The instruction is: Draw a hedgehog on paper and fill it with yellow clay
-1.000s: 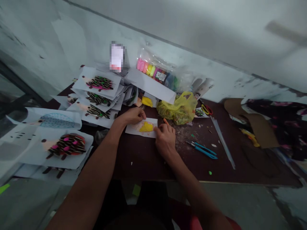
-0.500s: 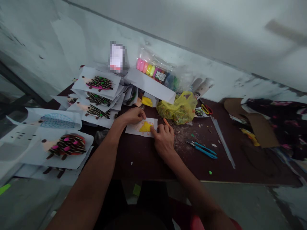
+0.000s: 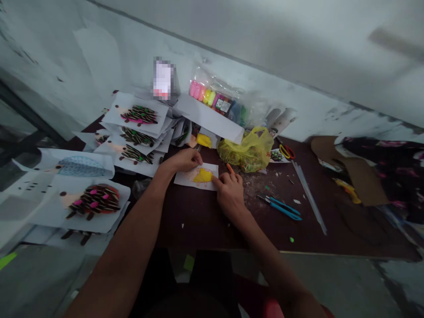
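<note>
Near the middle of the frame, the left hand (image 3: 189,160), fingers bent, and the right hand (image 3: 231,190), forefinger extended, touch the card (image 3: 187,180) with yellow clay (image 3: 202,175); any grip is unclear.

Shows a scuffed, pale wall (image 3: 99,62) behind a dark brown table (image 3: 198,216); has grey floor (image 3: 334,282) below, a dark frame (image 3: 24,117) at left; looks dimly lit.
</note>
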The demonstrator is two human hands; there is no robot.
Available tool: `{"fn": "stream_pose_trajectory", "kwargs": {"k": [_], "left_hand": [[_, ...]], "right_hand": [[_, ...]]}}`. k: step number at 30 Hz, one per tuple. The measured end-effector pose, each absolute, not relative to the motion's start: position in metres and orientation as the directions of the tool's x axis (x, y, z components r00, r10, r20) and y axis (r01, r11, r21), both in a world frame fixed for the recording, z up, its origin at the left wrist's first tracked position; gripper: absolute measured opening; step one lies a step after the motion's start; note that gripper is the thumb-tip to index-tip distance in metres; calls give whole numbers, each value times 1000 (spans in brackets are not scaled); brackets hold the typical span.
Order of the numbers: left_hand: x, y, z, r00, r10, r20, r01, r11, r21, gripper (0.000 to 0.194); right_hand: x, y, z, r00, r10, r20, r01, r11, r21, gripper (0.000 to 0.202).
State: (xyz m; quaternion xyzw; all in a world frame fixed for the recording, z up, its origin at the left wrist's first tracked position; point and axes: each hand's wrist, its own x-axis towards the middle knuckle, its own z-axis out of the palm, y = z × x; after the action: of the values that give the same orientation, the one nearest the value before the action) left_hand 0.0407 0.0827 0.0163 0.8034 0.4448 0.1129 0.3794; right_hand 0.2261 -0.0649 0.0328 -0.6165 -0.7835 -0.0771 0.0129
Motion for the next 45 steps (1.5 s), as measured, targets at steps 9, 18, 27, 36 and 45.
{"fn": "stream_pose_trajectory", "kwargs": {"k": [9, 18, 27, 36, 45], "left_hand": [[39, 86, 14, 604, 786, -132, 604, -343, 719, 32], [41, 84, 14, 587, 798, -138, 624, -338, 705, 32], [40, 82, 16, 581, 805, -119, 623, -346, 702, 31], [41, 83, 16, 579, 800, -156, 635, -323, 702, 32], [40, 82, 15, 571, 807, -147, 622, -309, 719, 34]], "right_hand": [[232, -55, 38, -261, 959, 109, 964, 253, 80, 42], [219, -51, 40, -313, 947, 72, 940, 298, 168, 42], [216, -52, 45, -240, 970, 47, 954, 226, 197, 37], [228, -56, 34, -279, 957, 84, 951, 263, 162, 36], [231, -49, 48, -272, 956, 108, 958, 258, 127, 35]]}}
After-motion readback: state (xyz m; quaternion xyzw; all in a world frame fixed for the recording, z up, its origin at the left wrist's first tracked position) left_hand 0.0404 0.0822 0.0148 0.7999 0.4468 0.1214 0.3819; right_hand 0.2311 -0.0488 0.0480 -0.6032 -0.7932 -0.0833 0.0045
